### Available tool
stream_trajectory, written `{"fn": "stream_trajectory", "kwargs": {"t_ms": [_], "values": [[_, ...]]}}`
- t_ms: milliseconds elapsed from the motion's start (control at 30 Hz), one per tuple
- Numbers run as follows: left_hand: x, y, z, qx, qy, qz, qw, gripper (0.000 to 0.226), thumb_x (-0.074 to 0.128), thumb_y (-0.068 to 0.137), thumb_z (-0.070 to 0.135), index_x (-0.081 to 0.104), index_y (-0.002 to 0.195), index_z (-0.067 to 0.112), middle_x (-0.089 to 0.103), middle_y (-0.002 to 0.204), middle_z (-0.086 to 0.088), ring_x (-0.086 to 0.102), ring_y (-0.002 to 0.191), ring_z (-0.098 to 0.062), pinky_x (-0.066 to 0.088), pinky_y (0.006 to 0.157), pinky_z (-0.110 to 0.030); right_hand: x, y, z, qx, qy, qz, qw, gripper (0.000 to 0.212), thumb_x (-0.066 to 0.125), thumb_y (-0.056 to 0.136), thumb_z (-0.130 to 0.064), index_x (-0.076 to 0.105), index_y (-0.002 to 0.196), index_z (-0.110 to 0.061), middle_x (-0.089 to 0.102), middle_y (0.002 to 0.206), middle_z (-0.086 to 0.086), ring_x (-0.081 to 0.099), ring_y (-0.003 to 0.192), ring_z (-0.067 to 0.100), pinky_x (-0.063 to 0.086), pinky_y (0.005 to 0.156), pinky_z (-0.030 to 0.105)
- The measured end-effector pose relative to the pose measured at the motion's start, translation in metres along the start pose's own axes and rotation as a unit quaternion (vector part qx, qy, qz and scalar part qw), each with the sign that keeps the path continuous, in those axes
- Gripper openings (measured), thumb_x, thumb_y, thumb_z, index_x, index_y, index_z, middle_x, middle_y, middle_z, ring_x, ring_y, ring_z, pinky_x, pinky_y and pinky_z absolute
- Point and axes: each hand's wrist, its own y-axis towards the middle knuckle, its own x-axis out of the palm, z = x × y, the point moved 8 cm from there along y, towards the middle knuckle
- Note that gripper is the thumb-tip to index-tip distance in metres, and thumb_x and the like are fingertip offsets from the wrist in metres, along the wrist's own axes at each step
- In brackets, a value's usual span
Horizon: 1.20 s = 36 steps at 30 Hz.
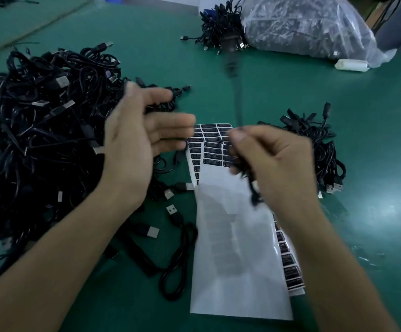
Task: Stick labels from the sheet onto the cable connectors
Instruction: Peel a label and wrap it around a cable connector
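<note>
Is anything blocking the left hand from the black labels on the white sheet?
Partly. The right hand grips a black cable that hangs over the right columns of black labels on the white sheet. The left columns show bare beside the open left hand; nothing visible covers them.

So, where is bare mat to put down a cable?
Bare mat lies right of the label sheet, nearer than the small cable bundle. Also far centre, between the big cable pile and the plastic bag. Left of the sheet is crowded with loose cables.
</note>
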Motion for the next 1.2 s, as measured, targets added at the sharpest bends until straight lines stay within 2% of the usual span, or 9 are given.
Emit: {"fn": "stream_trajectory", "kwargs": {"t_ms": [100,167,267,333,700,800,867,1000,1200], "values": [[0.020,-0.011,-0.003,0.078,0.215,-0.106,0.968,0.024,0.051,0.097,0.039,0.068,0.099,0.021,0.076,0.089,0.004,0.071,0.081,-0.008,0.053,0.070,-0.020,-0.052,0.013,0.002,0.013,-0.141,0.133,0.981,0.026,0.065,0.095,-0.028,0.073,0.071,-0.023,0.068,0.058,-0.011,0.066,0.050,0.005,0.051,0.049,0.027],[0.036,-0.020,-0.015,0.104,0.407,-0.204,0.884,0.039,0.049,0.088,0.059,0.069,0.105,0.031,0.072,0.103,0.018,0.064,0.095,-0.001,0.049,0.083,-0.023,-0.079,0.017,0.005,0.027,-0.218,0.188,0.957,0.028,0.061,0.097,-0.028,0.067,0.070,-0.021,0.069,0.060,-0.015,0.069,0.055,0.004,0.050,0.051,0.019],[0.042,-0.029,-0.038,0.099,0.624,-0.299,0.716,0.082,0.030,0.071,0.087,0.055,0.134,0.040,0.055,0.136,0.025,0.041,0.130,-0.002,0.027,0.107,-0.030,-0.104,0.021,0.015,0.065,-0.304,0.205,0.928,0.022,0.056,0.098,-0.027,0.069,0.113,-0.018,0.068,0.068,-0.005,0.067,0.096,0.035,0.055,0.084,0.037],[0.042,-0.031,-0.045,0.087,0.663,-0.319,0.671,0.098,0.022,0.065,0.094,0.045,0.145,0.041,0.043,0.148,0.026,0.029,0.138,-0.001,0.015,0.113,-0.030,-0.112,0.023,0.018,0.091,-0.336,0.195,0.917,0.045,0.056,0.099,-0.026,0.052,0.142,-0.011,0.063,0.062,-0.006,0.055,0.116,0.038,0.043,0.090,0.035],[0.039,-0.029,-0.045,0.085,0.678,-0.296,0.667,0.101,0.023,0.069,0.094,0.044,0.148,0.036,0.039,0.154,0.023,0.029,0.143,-0.004,0.007,0.113,-0.028,-0.074,0.032,-0.015,-0.025,-0.387,0.159,0.908,0.020,0.057,0.094,-0.026,0.076,0.097,-0.018,0.071,0.086,-0.002,0.060,0.081,0.016,0.034,0.071,0.022],[0.040,-0.028,-0.040,0.108,0.666,-0.275,0.684,0.079,0.031,0.082,0.083,0.051,0.143,0.036,0.049,0.147,0.021,0.037,0.140,-0.007,0.013,0.112,-0.028,-0.024,0.030,-0.015,-0.074,-0.358,0.065,0.928,0.013,0.063,0.092,-0.027,0.075,0.092,-0.023,0.063,0.069,-0.017,0.059,0.069,0.002,0.043,0.073,0.010],[0.040,-0.026,-0.027,0.151,0.648,-0.233,0.709,0.047,0.048,0.095,0.057,0.060,0.132,0.030,0.062,0.134,0.013,0.050,0.131,-0.015,0.024,0.108,-0.031,0.000,0.025,0.000,-0.050,-0.362,0.002,0.931,0.012,0.063,0.093,-0.032,0.073,0.093,-0.027,0.064,0.070,-0.015,0.062,0.068,0.008,0.052,0.074,0.028],[0.035,-0.022,0.004,0.277,0.661,-0.086,0.692,0.028,0.070,0.086,0.003,0.074,0.113,0.012,0.073,0.114,-0.002,0.064,0.108,-0.028,0.035,0.093,-0.037,0.016,0.011,0.028,-0.008,-0.380,-0.066,0.923,0.014,0.058,0.097,-0.032,0.072,0.099,-0.029,0.068,0.089,-0.008,0.062,0.080,0.015,0.053,0.076,0.037],[0.008,0.001,-0.006,0.129,0.766,-0.038,0.629,0.034,0.050,0.101,0.029,0.059,0.132,0.018,0.065,0.128,-0.002,0.055,0.117,-0.028,0.030,0.095,-0.041,0.012,0.002,0.041,0.035,-0.477,-0.131,0.868,0.048,0.051,0.097,-0.051,0.053,0.140,-0.031,0.044,0.147,0.000,0.031,0.138,0.022,0.027,0.112,0.037]]}}
